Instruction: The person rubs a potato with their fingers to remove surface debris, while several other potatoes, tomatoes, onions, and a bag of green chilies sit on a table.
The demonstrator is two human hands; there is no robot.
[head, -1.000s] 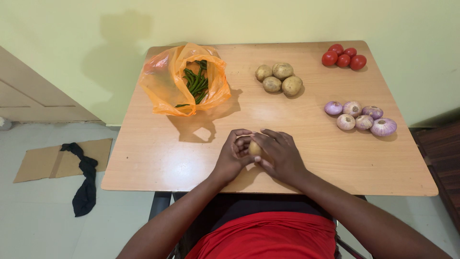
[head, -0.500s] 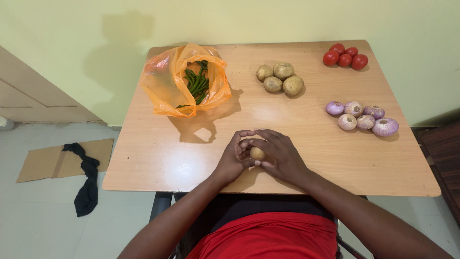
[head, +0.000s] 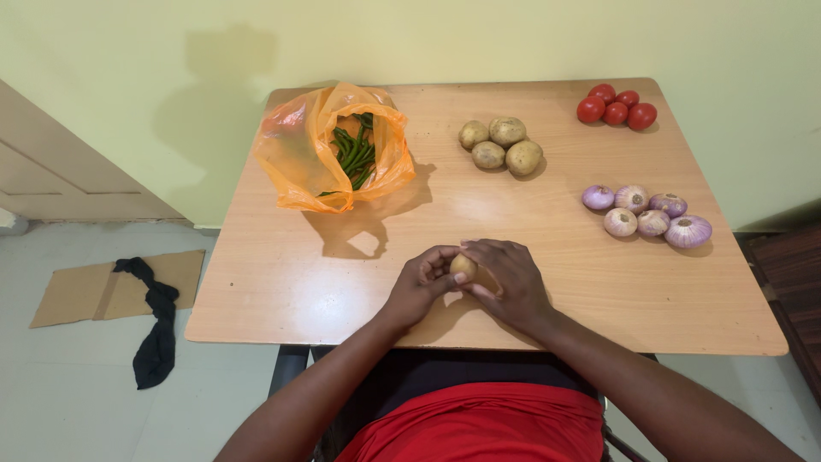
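A small yellowish potato (head: 463, 266) is held between both my hands over the near middle of the wooden table (head: 282, 274). My left hand (head: 418, 287) cups it from the left. My right hand (head: 510, 282) closes over it from the right, fingertips on the potato. A pile of several potatoes (head: 500, 144) lies farther back on the table, beyond my hands.
An open orange plastic bag (head: 299, 158) holding green beans (head: 352, 156) sits at the back left. Several red tomatoes (head: 616, 106) lie at the back right and several purple onions (head: 646, 214) at the right. On the floor to the left lie cardboard (head: 81, 291) and a black cloth (head: 154, 329).
Both hands have turned the small potato between the fingers, so it now shows higher between the fingertips. The hands stay at the same spot on the table.
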